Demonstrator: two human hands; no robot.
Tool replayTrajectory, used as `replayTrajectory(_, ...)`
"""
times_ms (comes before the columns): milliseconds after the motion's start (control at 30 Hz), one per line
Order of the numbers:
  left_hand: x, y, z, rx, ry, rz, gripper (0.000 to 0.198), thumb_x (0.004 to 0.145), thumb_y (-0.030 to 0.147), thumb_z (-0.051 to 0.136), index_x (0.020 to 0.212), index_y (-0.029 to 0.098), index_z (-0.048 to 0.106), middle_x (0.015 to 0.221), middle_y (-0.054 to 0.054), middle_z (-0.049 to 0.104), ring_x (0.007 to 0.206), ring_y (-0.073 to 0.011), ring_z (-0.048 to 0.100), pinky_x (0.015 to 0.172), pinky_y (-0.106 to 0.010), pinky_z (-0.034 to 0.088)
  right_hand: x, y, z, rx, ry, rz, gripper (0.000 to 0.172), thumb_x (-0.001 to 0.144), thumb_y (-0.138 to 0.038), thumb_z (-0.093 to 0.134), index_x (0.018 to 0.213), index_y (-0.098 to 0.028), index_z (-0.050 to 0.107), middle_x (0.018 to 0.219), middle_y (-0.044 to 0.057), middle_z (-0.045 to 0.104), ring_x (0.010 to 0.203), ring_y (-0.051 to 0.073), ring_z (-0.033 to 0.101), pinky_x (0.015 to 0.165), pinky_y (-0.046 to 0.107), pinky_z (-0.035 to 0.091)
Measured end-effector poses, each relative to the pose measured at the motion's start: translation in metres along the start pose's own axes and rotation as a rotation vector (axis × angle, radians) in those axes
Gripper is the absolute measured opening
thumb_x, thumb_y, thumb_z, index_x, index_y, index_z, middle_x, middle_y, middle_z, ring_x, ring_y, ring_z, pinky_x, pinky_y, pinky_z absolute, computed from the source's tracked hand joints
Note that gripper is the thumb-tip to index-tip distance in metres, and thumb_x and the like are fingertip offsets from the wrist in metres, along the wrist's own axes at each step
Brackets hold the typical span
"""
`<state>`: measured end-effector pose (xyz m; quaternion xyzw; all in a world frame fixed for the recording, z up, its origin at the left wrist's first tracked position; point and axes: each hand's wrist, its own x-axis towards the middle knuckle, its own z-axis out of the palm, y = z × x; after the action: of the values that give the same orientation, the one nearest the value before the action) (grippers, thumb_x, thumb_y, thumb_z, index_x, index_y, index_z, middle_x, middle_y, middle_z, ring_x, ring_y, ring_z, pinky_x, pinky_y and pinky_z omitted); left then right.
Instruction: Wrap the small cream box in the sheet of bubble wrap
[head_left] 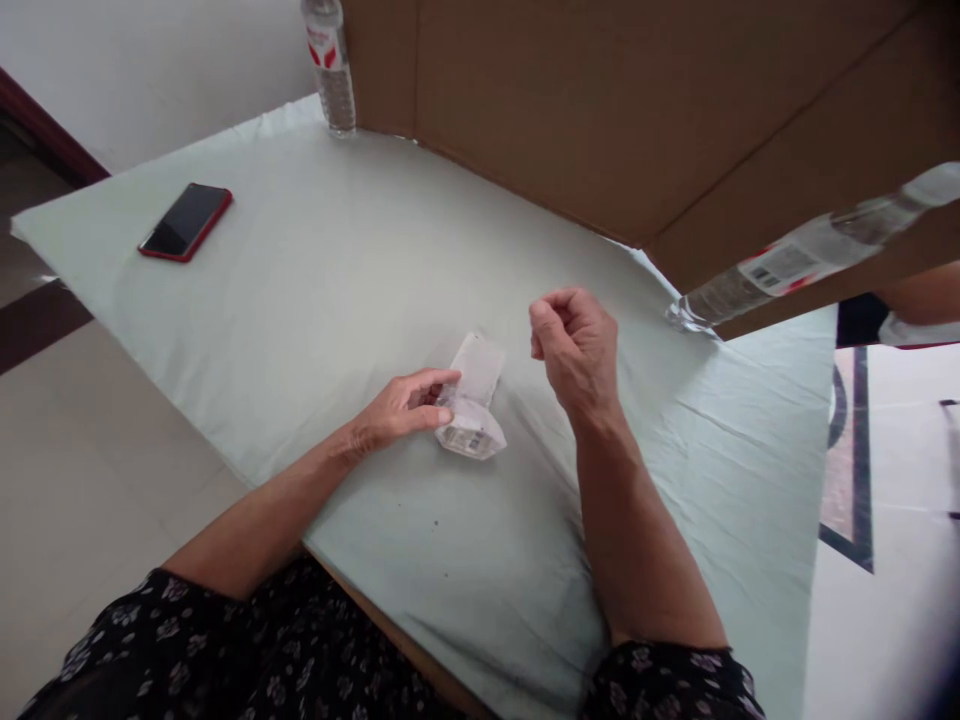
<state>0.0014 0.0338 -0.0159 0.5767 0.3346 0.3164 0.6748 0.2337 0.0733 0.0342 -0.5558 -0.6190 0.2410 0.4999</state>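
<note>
A small whitish, partly clear packet (472, 436) with a raised flap lies on the pale green cloth. My left hand (409, 405) grips its left side, thumb on the front part and fingers at the flap. To the right, my right hand (576, 340) is raised over the cloth with its fingers curled together. Whether anything small is pinched in it is hidden.
A black phone in a red case (186, 222) lies at the left of the cloth-covered table (300, 270). Brown cardboard panels (525, 100) stand along the back, with a water bottle (330, 70) at the left and another bottle (795, 262) at the right. A person's arm (922, 295) shows at the far right.
</note>
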Motion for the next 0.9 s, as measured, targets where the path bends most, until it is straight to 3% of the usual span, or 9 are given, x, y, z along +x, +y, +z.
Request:
replayTrajectory(133,0.003,-0.009,-0.001,-0.229,0.072,0.022,0.071,0.073,0.043,0.078,0.134,0.014,0.061,0.125,-0.016,0.068,0.12,-0.0321,0.061,0.101,-0.043,0.046,-0.014,-0.028,-0.004,-0.25,-0.403,0.0,0.042,0.089,-0.055,0.061,0.066,-0.021,0.057,0.057,-0.003,0.053,0.053,0.011,0.045,0.052,0.027,0.033)
replayTrajectory(267,0.006,-0.014,-0.003,-0.277,0.136,0.057,0.063,0.072,0.041,0.076,0.129,0.015,0.065,0.117,-0.012,0.07,0.118,-0.0297,0.061,0.102,-0.042,0.046,-0.032,-0.031,0.014,-0.556,-0.507,0.053,0.047,0.081,-0.066,0.065,0.067,-0.022,0.057,0.058,0.0,0.059,0.053,0.014,0.048,0.054,0.029,0.03)
replayTrajectory(400,0.007,-0.013,-0.002,-0.264,0.126,0.071,0.064,0.072,0.042,0.075,0.129,0.014,0.064,0.116,-0.012,0.069,0.114,-0.0284,0.062,0.101,-0.043,0.047,-0.042,-0.021,0.024,-0.617,-0.49,0.088,0.029,0.084,-0.045,0.063,0.067,-0.023,0.055,0.059,0.001,0.059,0.054,0.016,0.048,0.056,0.03,0.029)
replayTrajectory(500,0.007,-0.01,0.0,-0.145,0.171,0.071,0.065,0.076,0.044,0.071,0.131,0.011,0.06,0.115,-0.015,0.068,0.11,-0.0289,0.064,0.098,-0.045,0.049,-0.045,-0.008,0.015,-0.395,-0.379,0.153,0.022,0.085,-0.03,0.052,0.064,-0.022,0.054,0.059,-0.001,0.056,0.055,0.014,0.046,0.057,0.029,0.032)
replayTrajectory(567,0.005,-0.006,0.0,0.093,0.285,0.123,0.061,0.078,0.042,0.069,0.13,0.012,0.061,0.12,-0.017,0.064,0.11,-0.0291,0.063,0.096,-0.045,0.051,-0.047,0.002,0.007,-0.164,-0.311,0.258,0.023,0.084,-0.033,0.052,0.066,-0.021,0.057,0.061,-0.002,0.056,0.057,0.014,0.048,0.057,0.028,0.036)
replayTrajectory(633,0.002,-0.003,0.002,0.397,0.427,0.251,0.054,0.077,0.04,0.069,0.124,0.014,0.064,0.131,-0.018,0.058,0.117,-0.0299,0.059,0.099,-0.045,0.05,-0.05,0.012,0.001,0.041,-0.27,0.373,0.024,0.083,-0.039,0.056,0.067,-0.02,0.059,0.062,-0.002,0.057,0.058,0.013,0.051,0.058,0.027,0.041)
replayTrajectory(700,0.0,-0.001,0.004,0.618,0.498,0.398,0.046,0.077,0.04,0.07,0.116,0.016,0.067,0.132,-0.016,0.056,0.119,-0.0287,0.057,0.101,-0.045,0.049,-0.055,0.021,-0.001,0.169,-0.233,0.445,0.025,0.082,-0.041,0.059,0.069,-0.02,0.061,0.062,-0.002,0.058,0.056,0.013,0.051,0.058,0.027,0.043)
replayTrajectory(800,-0.002,-0.001,0.011,0.718,0.453,0.464,0.041,0.076,0.04,0.071,0.109,0.016,0.069,0.112,-0.012,0.062,0.093,-0.0206,0.063,0.085,-0.037,0.054,-0.061,0.026,0.002,0.237,-0.215,0.447,0.025,0.082,-0.043,0.062,0.072,-0.019,0.064,0.065,-0.001,0.062,0.058,0.012,0.052,0.058,0.026,0.042)
replayTrajectory(900,0.0,-0.002,0.014,0.716,0.461,0.346,0.026,0.075,0.033,0.068,0.096,0.017,0.07,0.091,-0.005,0.065,0.068,-0.0132,0.056,0.068,-0.029,0.051,-0.063,0.025,0.005,0.244,-0.204,0.408,0.025,0.082,-0.042,0.063,0.073,-0.019,0.065,0.066,0.0,0.064,0.06,0.013,0.053,0.058,0.026,0.043)
